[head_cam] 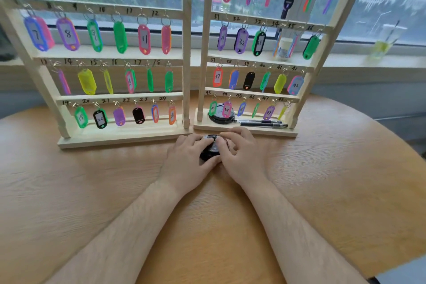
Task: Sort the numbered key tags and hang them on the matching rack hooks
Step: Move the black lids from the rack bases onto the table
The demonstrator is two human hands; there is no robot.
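Two pale wooden racks stand side by side at the back of the table, the left rack (115, 138) and the right rack (244, 130). Coloured numbered key tags hang on their hooks, for example purple tag 8 (68, 34) and red tag 37 (217, 77). Just in front of the racks, my left hand (186, 159) and my right hand (242, 157) both curl around a small round black object (208, 151) resting on the table. My fingers cover most of it. No loose tag shows in either hand.
A round black object (220, 115) and two black pens (262, 123) lie on the right rack's base. A paper cup (284, 48) and a drink with a straw (385, 41) stand on the windowsill. The wooden table (115, 180) curves away at the right.
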